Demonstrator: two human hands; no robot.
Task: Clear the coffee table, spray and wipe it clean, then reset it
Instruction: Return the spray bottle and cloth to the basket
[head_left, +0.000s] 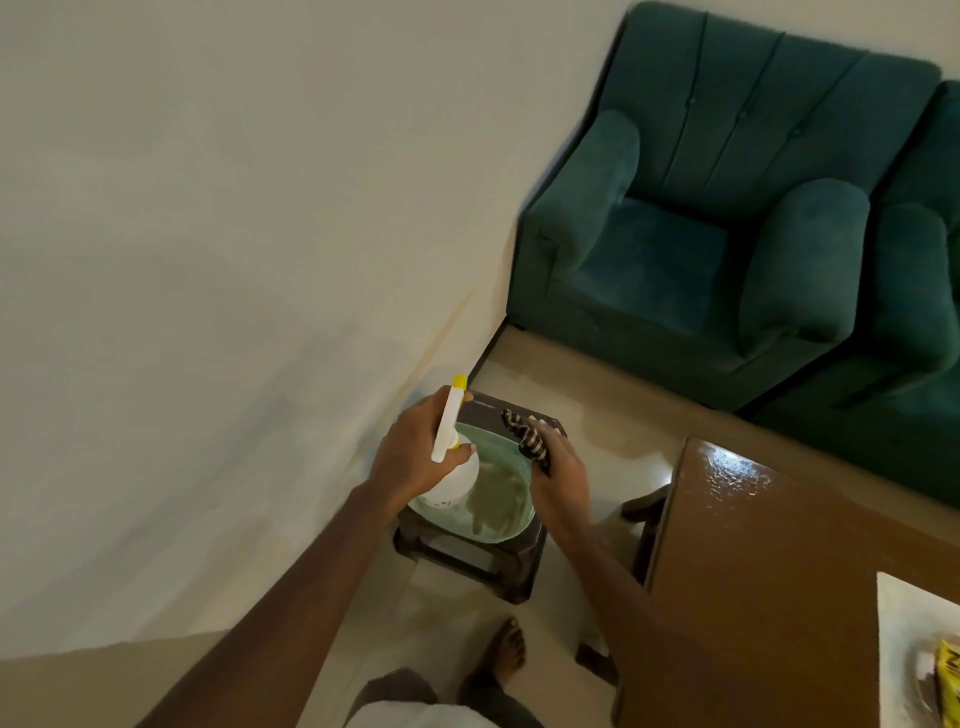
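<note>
Grips bottle (451, 431) round the neck with left hand (410, 457), fingers curled close about it, above basin (519, 527) on stool (498, 571). Pinches striped cloth (527, 434) in right hand (558, 467), fingers folded over it, at basin's far rim. Stands apart from table (753, 545), off to the right, glossy, bearing mat (914, 623) and a yellow pack (948, 675) at the near corner.

Could tip basin off stool by catching the rim with either wrist; overhangs a small top. Could drop bottle into basin through a slack hold on so narrow a neck. Could drip from cloth onto floor (571, 374) beside bare foot (501, 649), inviting a slip. Could wet mat and pack by spraying before lifting them clear. Seems to hold some liquid in basin, or only a shadow: too dim to tell.

Counts one bottle, one cloth, one basin, one stool, one table, one mat, one pack. Counts two armchairs (691, 234) against the wall, side by side. Counts two hands and one foot in view.
</note>
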